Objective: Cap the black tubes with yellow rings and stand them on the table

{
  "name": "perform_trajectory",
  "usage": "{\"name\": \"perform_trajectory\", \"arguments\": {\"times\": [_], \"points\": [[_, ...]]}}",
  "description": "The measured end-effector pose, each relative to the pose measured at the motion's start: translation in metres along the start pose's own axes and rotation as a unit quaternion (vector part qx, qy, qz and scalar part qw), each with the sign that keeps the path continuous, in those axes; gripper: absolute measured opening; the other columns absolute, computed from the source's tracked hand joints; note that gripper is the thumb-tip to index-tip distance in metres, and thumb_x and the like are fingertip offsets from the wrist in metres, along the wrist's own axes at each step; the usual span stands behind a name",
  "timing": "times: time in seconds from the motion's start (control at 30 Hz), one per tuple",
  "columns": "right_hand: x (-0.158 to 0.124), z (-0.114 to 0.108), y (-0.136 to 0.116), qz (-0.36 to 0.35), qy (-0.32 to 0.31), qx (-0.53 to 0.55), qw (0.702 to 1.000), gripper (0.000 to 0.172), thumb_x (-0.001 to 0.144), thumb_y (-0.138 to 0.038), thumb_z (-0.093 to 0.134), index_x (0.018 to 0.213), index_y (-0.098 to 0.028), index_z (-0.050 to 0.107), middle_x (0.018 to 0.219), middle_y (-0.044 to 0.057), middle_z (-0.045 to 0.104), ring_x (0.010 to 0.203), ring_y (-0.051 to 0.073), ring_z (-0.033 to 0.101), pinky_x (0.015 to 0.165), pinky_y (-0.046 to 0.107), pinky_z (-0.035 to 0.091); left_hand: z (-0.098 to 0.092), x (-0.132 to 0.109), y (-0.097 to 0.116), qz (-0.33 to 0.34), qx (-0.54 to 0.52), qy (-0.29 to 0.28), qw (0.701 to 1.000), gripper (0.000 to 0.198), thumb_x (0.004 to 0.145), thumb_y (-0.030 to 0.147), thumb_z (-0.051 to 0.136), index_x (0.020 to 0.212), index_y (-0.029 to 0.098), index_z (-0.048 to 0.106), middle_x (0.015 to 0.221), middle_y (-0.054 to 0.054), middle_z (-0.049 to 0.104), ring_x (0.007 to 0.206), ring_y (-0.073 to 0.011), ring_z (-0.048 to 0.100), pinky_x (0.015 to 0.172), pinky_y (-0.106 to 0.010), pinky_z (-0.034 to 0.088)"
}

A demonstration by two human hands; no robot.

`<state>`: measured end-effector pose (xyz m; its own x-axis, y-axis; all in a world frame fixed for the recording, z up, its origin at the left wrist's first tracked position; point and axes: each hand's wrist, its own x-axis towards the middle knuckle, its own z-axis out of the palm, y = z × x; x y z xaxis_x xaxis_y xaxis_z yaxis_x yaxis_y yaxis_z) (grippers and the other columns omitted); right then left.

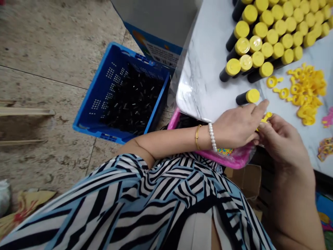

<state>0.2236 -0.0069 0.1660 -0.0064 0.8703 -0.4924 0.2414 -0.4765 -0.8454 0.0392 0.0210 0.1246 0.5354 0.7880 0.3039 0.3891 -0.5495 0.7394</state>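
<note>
My right hand (283, 137) pinches a small yellow plastic piece (267, 116) between thumb and fingers at the table's near edge. It looks like the loose yellow ring-shaped pieces (307, 90) heaped on the table. My left hand (235, 126) meets it from the left, closed, its fingertips against the right hand's; what it grips is hidden behind the fingers. Just beyond the left hand, one black tube with a yellow cap (252, 96) stands apart. Further back are rows of similar yellow-capped black tubes (272, 36).
Below my hands sits a pink basin (234, 160) with small colourful beads and dark pieces. A blue crate (104, 81) of black tubes rests on the floor at left, beside a cardboard box (161, 21). Pink pieces (328, 118) lie at the white table's (205, 69) right.
</note>
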Motion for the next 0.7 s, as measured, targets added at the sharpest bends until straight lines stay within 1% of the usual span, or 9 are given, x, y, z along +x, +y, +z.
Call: {"name": "perform_trajectory", "arguments": {"times": [0.07,0.13,0.2,0.27,0.33,0.47,0.6,0.63,0.7], "points": [[-0.001,0.001,0.000,-0.003,0.005,0.004,1.000,0.040,0.078,-0.045,0.085,0.100,-0.022,0.061,0.071,-0.002,0.061,0.053,0.008,0.054,0.050,0.018,0.049,-0.001,0.008,0.003,-0.019,-0.013,-0.042,0.999,0.037,0.091,0.033,0.070,0.120,0.012,0.061,0.117,-0.015,0.063,0.100,-0.0268,0.067,0.082,-0.040,0.059],[-0.001,0.002,0.001,-0.009,0.008,0.012,1.000,0.042,0.076,-0.044,0.086,0.103,-0.023,0.062,0.070,-0.003,0.060,0.052,0.009,0.053,0.050,0.020,0.050,-0.003,0.013,0.003,-0.019,-0.032,-0.064,0.997,0.025,0.089,0.029,0.071,0.107,0.014,0.064,0.113,-0.013,0.063,0.098,-0.0246,0.067,0.082,-0.039,0.060],[0.000,0.003,0.004,-0.010,0.005,0.023,1.000,0.044,0.076,-0.043,0.086,0.107,-0.023,0.063,0.071,-0.002,0.062,0.054,0.011,0.058,0.053,0.021,0.053,-0.002,0.013,0.002,-0.008,-0.060,-0.040,0.997,0.026,0.089,0.024,0.071,0.112,0.013,0.065,0.116,-0.012,0.065,0.107,-0.0234,0.066,0.090,-0.037,0.060],[0.000,0.005,0.007,-0.018,-0.001,0.041,0.999,0.043,0.078,-0.043,0.085,0.109,-0.023,0.062,0.073,-0.001,0.064,0.056,0.012,0.060,0.054,0.021,0.053,0.000,0.009,-0.001,0.016,-0.085,0.004,0.996,0.035,0.092,0.021,0.068,0.125,0.013,0.061,0.124,-0.011,0.066,0.119,-0.0212,0.063,0.101,-0.034,0.057],[0.000,0.006,0.011,-0.035,-0.001,0.054,0.998,0.040,0.080,-0.042,0.083,0.109,-0.023,0.062,0.075,-0.001,0.065,0.057,0.012,0.061,0.056,0.021,0.054,0.003,0.004,-0.004,0.041,-0.095,0.028,0.994,0.036,0.096,0.019,0.063,0.132,0.015,0.059,0.127,-0.009,0.067,0.123,-0.0180,0.063,0.105,-0.031,0.054],[-0.002,0.001,0.020,-0.067,0.035,0.052,0.996,0.038,0.080,-0.037,0.084,0.108,-0.024,0.062,0.075,-0.001,0.066,0.057,0.010,0.062,0.057,0.020,0.054,0.006,-0.004,-0.007,0.062,-0.068,0.021,0.996,0.025,0.101,0.025,0.059,0.126,0.020,0.065,0.117,-0.004,0.071,0.114,-0.0155,0.067,0.100,-0.029,0.057],[-0.001,-0.008,0.021,-0.072,-0.049,0.095,0.992,0.065,0.065,-0.048,0.093,0.119,-0.024,0.066,0.088,0.004,0.069,0.069,0.015,0.067,0.063,0.026,0.060,0.004,-0.007,-0.004,0.070,-0.021,0.019,0.997,0.022,0.107,0.033,0.050,0.115,0.023,0.069,0.122,-0.005,0.071,0.113,-0.0144,0.068,0.099,-0.028,0.058],[0.000,-0.008,0.019,-0.067,-0.059,0.100,0.991,0.065,0.067,-0.053,0.091,0.120,-0.023,0.067,0.088,0.005,0.069,0.070,0.015,0.067,0.063,0.028,0.061,0.002,-0.008,-0.003,0.072,-0.009,0.012,0.997,0.024,0.108,0.032,0.047,0.111,0.023,0.069,0.124,-0.004,0.071,0.112,-0.0139,0.069,0.098,-0.028,0.058],[0.003,-0.008,0.014,-0.052,-0.044,0.081,0.994,0.055,0.075,-0.056,0.085,0.114,-0.021,0.068,0.080,0.004,0.066,0.063,0.013,0.063,0.058,0.026,0.058,0.000,-0.009,-0.003,0.080,0.005,-0.001,0.997,0.024,0.109,0.029,0.046,0.107,0.022,0.068,0.119,-0.003,0.073,0.108,-0.0136,0.070,0.095,-0.028,0.058]]}}
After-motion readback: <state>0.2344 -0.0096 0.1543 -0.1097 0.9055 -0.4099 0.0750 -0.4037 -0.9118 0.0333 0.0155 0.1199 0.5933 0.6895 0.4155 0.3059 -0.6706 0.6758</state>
